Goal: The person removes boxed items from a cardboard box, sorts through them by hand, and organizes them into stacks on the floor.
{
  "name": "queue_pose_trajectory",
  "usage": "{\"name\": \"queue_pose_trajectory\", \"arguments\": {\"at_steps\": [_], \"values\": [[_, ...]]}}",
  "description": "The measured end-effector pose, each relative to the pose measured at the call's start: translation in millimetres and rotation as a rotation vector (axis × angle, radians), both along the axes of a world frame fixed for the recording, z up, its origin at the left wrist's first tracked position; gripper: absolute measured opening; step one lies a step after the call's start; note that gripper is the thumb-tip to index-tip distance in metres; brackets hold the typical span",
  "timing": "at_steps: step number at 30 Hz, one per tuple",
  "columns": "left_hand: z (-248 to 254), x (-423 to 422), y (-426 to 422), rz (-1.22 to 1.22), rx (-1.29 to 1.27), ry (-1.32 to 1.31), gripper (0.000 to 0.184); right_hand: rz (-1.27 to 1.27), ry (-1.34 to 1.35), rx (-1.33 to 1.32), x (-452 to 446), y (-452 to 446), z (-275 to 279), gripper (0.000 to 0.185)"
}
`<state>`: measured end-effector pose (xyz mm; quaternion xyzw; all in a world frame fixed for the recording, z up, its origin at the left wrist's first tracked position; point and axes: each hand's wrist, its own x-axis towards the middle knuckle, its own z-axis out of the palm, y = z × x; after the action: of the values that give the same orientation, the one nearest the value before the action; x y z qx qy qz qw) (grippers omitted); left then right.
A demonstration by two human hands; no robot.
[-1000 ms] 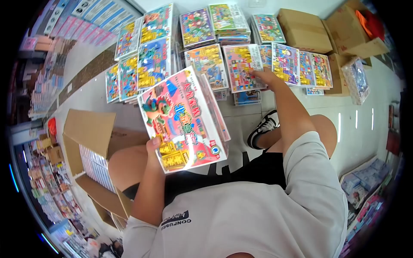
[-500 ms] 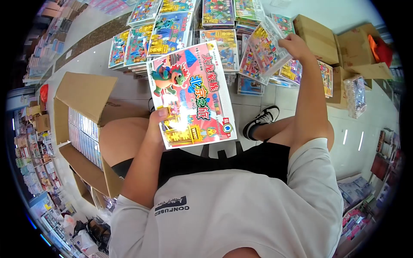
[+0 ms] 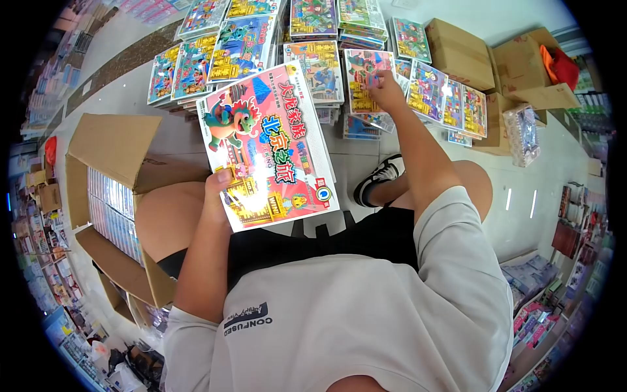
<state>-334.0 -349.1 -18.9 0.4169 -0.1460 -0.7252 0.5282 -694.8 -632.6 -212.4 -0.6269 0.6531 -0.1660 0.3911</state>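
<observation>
A person seated among stacks of boxed goods grips a pink dragon box in the left hand while the right hand reaches forward to a pink pack atop a pile. The step in hand, judging by the pose, is handling packs at that pile, with the box held ready above the lap. The next move seems to call for a steady left grip, so the box does not slide, and for the right fingers either to close cleanly on the pack's edge or to come off it without nudging the pile out of line.

The left hand is closed on the box's near left edge, thumb flat on the printed face, the other fingers hidden underneath. A pale rim shows behind the box's right side, suggesting at least one more beneath it. The box tilts toward the wearer, well clear of the floor.

The right hand is partly curled, its fingers touching the right part of the pack; whether they pinch it or merely rest there cannot be told. The pack lies between an orange pack and a purple pack. An open carton, filled with upright goods, stands beside the person's left knee; a sealed carton sits beyond the piles.
</observation>
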Motion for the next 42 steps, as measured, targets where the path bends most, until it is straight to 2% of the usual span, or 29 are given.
{"name": "queue_pose_trajectory", "arguments": {"at_steps": [3, 6, 9, 13, 16, 19, 22, 25, 28, 31, 32, 35, 36, 39, 42], "values": [[14.0, -8.4, -0.7, 0.018, 0.028, 0.000, 0.089, -0.095, 0.546, -0.328, -16.4, 7.4, -13.0, 0.088], [16.5, -10.2, -1.1, 0.023, 0.081, -0.017, 0.090, -0.274, 0.571, 0.005, -21.5, 5.5, -21.7, 0.105], [15.6, -7.6, -0.7, -0.007, 0.082, 0.006, 0.087, -0.243, 0.336, 0.181, -32.4, 1.1, -27.4, 0.118], [-0.1, -4.3, -1.9, 0.005, 0.012, 0.044, 0.086, -0.258, 0.372, 0.274, -29.9, -5.0, -26.9, 0.114], [-7.5, -3.3, -2.1, 0.011, -0.015, 0.028, 0.089, -0.359, 0.203, 0.404, -27.2, 6.9, -20.6, 0.108], [-4.2, -4.5, -3.4, 0.011, -0.014, 0.016, 0.092, -0.400, -0.103, 0.490, -32.0, 13.3, -29.2, 0.099], [-1.4, -6.7, -4.2, 0.019, 0.001, 0.007, 0.092, -0.270, 0.061, 0.655, -40.6, 5.6, -17.3, 0.092], [-1.6, -8.4, -4.3, 0.017, 0.027, 0.009, 0.091, -0.231, 0.106, 0.680, -37.5, 16.9, 16.1, 0.086], [3.4, -11.3, -4.8, 0.007, 0.062, -0.009, 0.086, -0.133, 0.118, 0.800, -47.2, 19.6, 7.0, 0.087], [14.8, -15.0, -5.7, -0.034, 0.082, 0.002, 0.085, -0.330, -0.024, 0.696, -50.2, 29.4, -29.0, 0.090], [13.1, -14.1, -6.0, -0.044, 0.076, -0.006, 0.085, -0.407, -0.203, 0.707, -53.2, 31.8, -44.8, 0.092], [10.3, -11.0, -4.6, -0.047, 0.070, -0.030, 0.085, -0.515, -0.513, 0.791, -44.4, 49.8, -32.4, 0.093], [10.7, -12.6, -3.9, -0.044, 0.077, -0.031, 0.085, -0.538, -0.548, 0.795, -44.4, 50.9, -37.3, 0.100], [8.8, -12.6, -1.6, -0.037, 0.089, -0.051, 0.087, -0.641, -0.613, 0.838, -46.5, 53.5, -46.0, 0.105], [9.2, -14.0, -1.7, -0.041, 0.083, -0.044, 0.088, -0.805, -0.636, 0.910, -22.4, 68.4, 5.1, 0.110]]}}
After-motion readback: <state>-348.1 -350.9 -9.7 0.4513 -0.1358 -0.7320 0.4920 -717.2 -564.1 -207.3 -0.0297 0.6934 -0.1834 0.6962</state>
